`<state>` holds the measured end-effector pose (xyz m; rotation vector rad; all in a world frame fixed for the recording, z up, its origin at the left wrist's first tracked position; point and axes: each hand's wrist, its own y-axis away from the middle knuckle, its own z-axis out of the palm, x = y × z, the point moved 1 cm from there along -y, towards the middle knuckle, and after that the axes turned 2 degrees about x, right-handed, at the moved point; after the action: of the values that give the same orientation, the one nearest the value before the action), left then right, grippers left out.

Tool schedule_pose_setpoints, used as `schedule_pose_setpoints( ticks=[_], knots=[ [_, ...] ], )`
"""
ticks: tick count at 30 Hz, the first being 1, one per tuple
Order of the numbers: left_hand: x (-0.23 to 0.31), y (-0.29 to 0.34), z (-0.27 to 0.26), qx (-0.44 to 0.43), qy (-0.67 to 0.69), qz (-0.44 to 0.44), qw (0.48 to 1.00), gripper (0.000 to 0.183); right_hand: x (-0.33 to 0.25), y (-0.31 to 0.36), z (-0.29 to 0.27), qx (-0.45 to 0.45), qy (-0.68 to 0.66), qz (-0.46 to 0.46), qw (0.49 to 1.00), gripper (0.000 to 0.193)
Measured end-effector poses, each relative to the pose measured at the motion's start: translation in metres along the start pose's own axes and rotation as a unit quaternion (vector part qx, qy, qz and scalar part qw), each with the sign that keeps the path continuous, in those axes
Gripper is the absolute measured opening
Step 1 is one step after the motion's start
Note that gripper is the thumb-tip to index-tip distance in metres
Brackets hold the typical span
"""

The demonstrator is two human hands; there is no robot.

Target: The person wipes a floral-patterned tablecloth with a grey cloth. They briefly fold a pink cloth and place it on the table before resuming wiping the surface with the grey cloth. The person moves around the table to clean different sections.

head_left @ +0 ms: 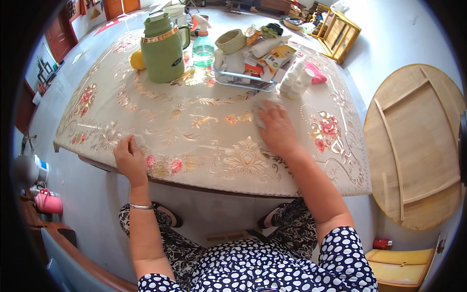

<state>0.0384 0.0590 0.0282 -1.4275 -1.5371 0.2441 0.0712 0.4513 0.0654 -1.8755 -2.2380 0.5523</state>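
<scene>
My right hand (278,130) lies palm down on a pale, crumpled cloth (260,115), pressing it against the flowered tablecloth (204,141) right of the table's middle. Most of the cloth is under the palm. Near the front left edge, my left hand (130,159) rests on the tablecloth with its fingers curled together. Whatever they may hold is too hidden to name. Just beyond my right hand stand several white bottles (294,83). A clear plastic tray (243,82), full of packets and a tube, sits behind them to the left.
A green thermos jug (163,53) stands at the far left, with a yellow round thing (138,60) beside it and a green spray bottle (203,51) to its right. A pink cloth (317,73) lies past the bottles. Right of the table leans a round wooden tabletop (418,146).
</scene>
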Motion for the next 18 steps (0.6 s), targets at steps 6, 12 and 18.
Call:
schedule_pose_setpoints(
  ticks=[6, 12, 18],
  knots=[
    [0.003, 0.000, 0.005, 0.011, 0.002, -0.001, 1.000, 0.011, -0.124, -0.083, 0.061, -0.025, -0.039, -0.127, 0.991, 0.053],
    [0.000, -0.001, 0.000, 0.009, 0.001, 0.000, 1.000, 0.013, -0.177, -0.124, 0.077, -0.074, -0.184, -0.226, 0.954, 0.049],
    [-0.001, 0.000, 0.000, 0.010, 0.001, 0.000, 1.000, 0.014, -0.095, -0.127, 0.081, 0.015, -0.159, -0.116, 0.980, 0.044]
  ],
)
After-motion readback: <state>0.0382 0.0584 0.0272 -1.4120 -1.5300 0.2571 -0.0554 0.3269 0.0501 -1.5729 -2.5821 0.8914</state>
